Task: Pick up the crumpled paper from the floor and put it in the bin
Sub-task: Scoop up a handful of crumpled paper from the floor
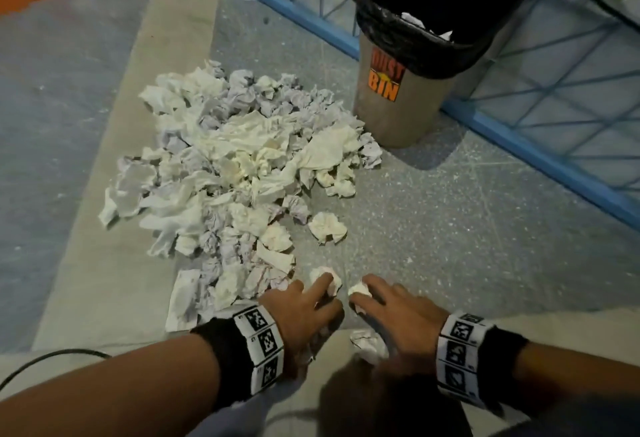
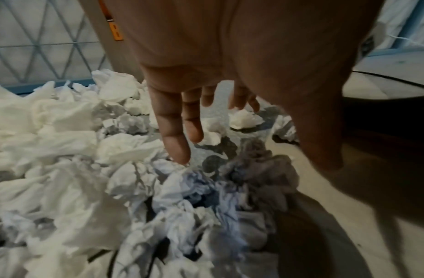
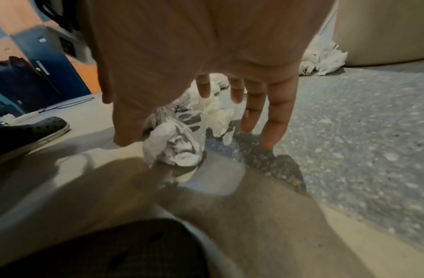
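Both hands are low over the floor with fingers spread and straight, neither one gripping anything. The left hand (image 1: 300,312) reaches forward with its index finger lying across a small crumpled paper ball (image 1: 325,280) at the near edge of the heap; in the left wrist view its fingers (image 2: 175,131) hang extended above the papers. The right hand (image 1: 398,312) is just beside it, fingertips touching a second small paper wad (image 1: 359,289). A third crumpled paper (image 1: 367,344) lies on the floor beneath the right palm, near the thumb; the right wrist view shows this greyish-white ball (image 3: 175,144) under the hand, not clasped. Both wrists wear black bands with white tags printed in black square patterns (image 1: 261,343).

Beyond the hands, a large heap of crumpled paper (image 1: 235,166) covers the speckled grey floor (image 1: 467,228), with one loose ball (image 1: 327,227) just off its right side. The bin (image 1: 412,65), tan with an orange "DUST BIN" label and a black liner, stands upright past the heap against a blue mesh fence (image 1: 554,97); white paper shows inside it. A dark perforated shoe (image 3: 27,135) appears left in the right wrist view.
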`<act>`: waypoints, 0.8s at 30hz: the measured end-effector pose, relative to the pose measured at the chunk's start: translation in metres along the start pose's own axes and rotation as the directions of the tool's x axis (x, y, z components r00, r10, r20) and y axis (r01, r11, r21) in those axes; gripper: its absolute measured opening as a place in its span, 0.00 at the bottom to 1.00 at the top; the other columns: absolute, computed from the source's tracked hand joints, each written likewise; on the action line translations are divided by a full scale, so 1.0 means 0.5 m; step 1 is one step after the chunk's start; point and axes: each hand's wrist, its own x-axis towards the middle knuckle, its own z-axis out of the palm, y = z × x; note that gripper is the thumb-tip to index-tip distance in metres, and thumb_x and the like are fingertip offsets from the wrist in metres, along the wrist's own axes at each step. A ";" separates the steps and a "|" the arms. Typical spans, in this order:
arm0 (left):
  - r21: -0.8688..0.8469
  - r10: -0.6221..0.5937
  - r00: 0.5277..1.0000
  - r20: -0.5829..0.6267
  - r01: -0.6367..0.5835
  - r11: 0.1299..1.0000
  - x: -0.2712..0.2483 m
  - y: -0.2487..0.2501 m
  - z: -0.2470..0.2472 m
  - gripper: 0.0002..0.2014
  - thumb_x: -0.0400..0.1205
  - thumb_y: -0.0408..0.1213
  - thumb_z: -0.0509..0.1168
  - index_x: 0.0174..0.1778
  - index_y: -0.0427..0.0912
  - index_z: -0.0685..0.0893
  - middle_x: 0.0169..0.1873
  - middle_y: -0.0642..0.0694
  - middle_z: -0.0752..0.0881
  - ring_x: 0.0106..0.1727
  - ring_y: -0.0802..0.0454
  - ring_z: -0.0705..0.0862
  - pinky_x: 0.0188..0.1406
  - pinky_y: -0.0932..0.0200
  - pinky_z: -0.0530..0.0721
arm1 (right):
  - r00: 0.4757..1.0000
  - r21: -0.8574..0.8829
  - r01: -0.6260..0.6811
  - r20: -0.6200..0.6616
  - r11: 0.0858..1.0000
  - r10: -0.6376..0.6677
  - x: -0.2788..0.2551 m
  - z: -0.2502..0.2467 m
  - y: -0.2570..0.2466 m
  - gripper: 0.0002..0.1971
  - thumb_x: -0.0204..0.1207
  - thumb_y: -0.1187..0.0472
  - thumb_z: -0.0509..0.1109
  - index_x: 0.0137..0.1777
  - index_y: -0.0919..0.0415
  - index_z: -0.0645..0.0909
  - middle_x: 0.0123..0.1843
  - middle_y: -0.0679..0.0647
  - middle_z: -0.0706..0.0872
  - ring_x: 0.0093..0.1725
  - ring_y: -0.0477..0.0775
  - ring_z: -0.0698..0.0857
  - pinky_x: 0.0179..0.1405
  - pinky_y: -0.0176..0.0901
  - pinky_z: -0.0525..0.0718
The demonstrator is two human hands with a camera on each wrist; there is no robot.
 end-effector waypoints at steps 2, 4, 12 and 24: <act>0.008 -0.002 0.999 -0.034 0.003 1.000 0.005 0.009 0.017 0.48 0.68 0.51 0.77 0.78 0.53 0.53 0.81 0.38 0.45 0.63 0.33 0.78 0.45 0.45 0.85 | 0.999 0.022 -0.038 0.010 0.999 0.038 0.005 0.004 -0.006 0.56 0.57 0.31 0.74 0.78 0.40 0.43 0.83 0.46 0.37 0.77 0.65 0.63 0.70 0.63 0.74; -0.035 -0.048 0.997 0.062 0.050 0.998 0.017 0.011 0.038 0.48 0.75 0.47 0.72 0.81 0.57 0.43 0.82 0.39 0.33 0.72 0.30 0.68 0.57 0.40 0.80 | 0.998 0.055 -0.067 -0.009 0.996 0.068 0.011 0.015 -0.013 0.53 0.60 0.33 0.73 0.78 0.38 0.43 0.83 0.46 0.37 0.76 0.65 0.64 0.69 0.63 0.74; -0.141 -0.089 0.996 0.023 0.092 0.986 0.078 -0.028 0.058 0.41 0.76 0.42 0.72 0.74 0.59 0.49 0.81 0.40 0.38 0.63 0.30 0.76 0.49 0.40 0.84 | 0.999 0.169 -0.037 -0.033 0.985 0.043 0.050 0.025 -0.001 0.25 0.77 0.50 0.67 0.71 0.52 0.64 0.75 0.56 0.65 0.63 0.59 0.78 0.60 0.52 0.81; -0.169 0.018 0.998 0.052 -0.009 0.986 0.196 -0.026 -0.046 0.19 0.81 0.44 0.63 0.68 0.49 0.73 0.65 0.38 0.69 0.57 0.31 0.81 0.54 0.38 0.84 | 0.967 0.242 0.173 -0.223 0.955 -0.119 0.014 -0.052 0.106 0.07 0.72 0.49 0.61 0.44 0.50 0.74 0.46 0.50 0.76 0.41 0.54 0.82 0.41 0.50 0.82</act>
